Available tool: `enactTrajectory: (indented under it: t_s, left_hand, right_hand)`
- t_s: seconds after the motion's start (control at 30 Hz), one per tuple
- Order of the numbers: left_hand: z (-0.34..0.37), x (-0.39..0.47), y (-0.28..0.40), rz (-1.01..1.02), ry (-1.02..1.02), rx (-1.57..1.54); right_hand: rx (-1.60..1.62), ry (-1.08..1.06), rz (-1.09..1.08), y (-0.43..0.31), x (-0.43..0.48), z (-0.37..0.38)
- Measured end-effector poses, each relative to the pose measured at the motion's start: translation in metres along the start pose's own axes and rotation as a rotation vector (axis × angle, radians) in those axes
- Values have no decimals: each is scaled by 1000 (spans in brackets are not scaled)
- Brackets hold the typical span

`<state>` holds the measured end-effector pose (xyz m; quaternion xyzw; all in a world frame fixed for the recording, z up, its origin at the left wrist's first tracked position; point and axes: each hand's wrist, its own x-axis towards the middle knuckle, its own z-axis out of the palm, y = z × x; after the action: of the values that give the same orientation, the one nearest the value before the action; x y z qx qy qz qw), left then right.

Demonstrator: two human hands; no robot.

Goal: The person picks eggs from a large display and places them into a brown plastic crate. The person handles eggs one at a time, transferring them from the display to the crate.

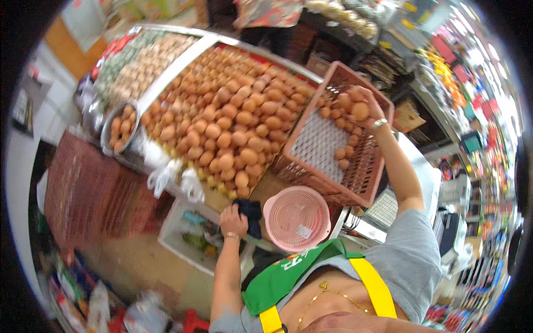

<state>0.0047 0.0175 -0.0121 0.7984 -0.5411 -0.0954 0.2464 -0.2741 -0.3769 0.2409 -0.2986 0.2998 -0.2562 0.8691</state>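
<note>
My right hand [369, 109] is inside a brown plastic crate [287, 166], with its fingers around several brown eggs [359, 111]. Below it, more loose brown eggs [342, 153] lie along the far end and right side of the crate's lattice floor. My left hand [233, 220] rests at the counter's front edge, against a dark cloth [249, 212]; whether its fingers grip anything cannot be made out. Between my hands and close to my body sits a round pink plastic basket [296, 216] with a small white label inside. Left of the crate spreads a large heap of brown eggs [225, 125].
A white divider [177, 73] separates the heap from paler eggs [150, 66]. A metal bowl of eggs [120, 129] and white plastic bags [164, 177] line the front edge. A white bin [183, 239] stands below. Across the stand is another person [270, 16].
</note>
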Motion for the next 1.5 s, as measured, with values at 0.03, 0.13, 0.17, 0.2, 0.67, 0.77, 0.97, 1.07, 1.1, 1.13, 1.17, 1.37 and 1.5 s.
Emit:
enactTrajectory:
  t_s: [0.03, 0.13, 0.17, 0.2, 0.67, 0.77, 0.97, 1.07, 1.1, 1.13, 1.17, 1.37, 1.5]
  left_hand:
    - [0, 4, 5, 8, -16, 13]
    - [-1, 0, -1, 32, 27, 4]
    - [-1, 10, 0, 48, 26, 0]
    - [-2, 10, 0, 39, 18, 1]
    - [-9, 10, 4, 58, 41, -113]
    - [-17, -5, -2, -48, 22, -88]
    - [-14, -1, -2, -22, 33, -95]
    - [-13, 1, -2, -2, 67, -120]
    - [-12, 2, -2, 1, 68, -124]
    - [-12, 2, -3, 1, 63, -121]
    - [-12, 2, -3, 2, 58, -118]
    - [-14, 2, -2, -9, 45, -102]
    - [-11, 1, -3, -20, 35, -123]
  right_hand:
    - [-1, 7, -58, -9, -1, 7]
    - [-89, 57, -189, -1, 46, 78]
    - [-115, 3, -201, 2, 70, 89]
    - [-172, -51, -214, 10, 86, 118]
    - [-1166, -302, -199, 161, 369, 192]
    - [-1806, -177, -122, 211, 359, 259]
    - [-2377, -225, -361, 240, 385, 246]
    - [-2315, -268, -441, 255, 395, 235]
    - [-2284, -261, -438, 258, 397, 232]
    - [-2298, -231, -481, 262, 399, 230]
    - [-2283, -226, -460, 262, 402, 228]
    - [-2330, -243, -399, 265, 407, 228]
    - [-2346, -301, -409, 263, 410, 228]
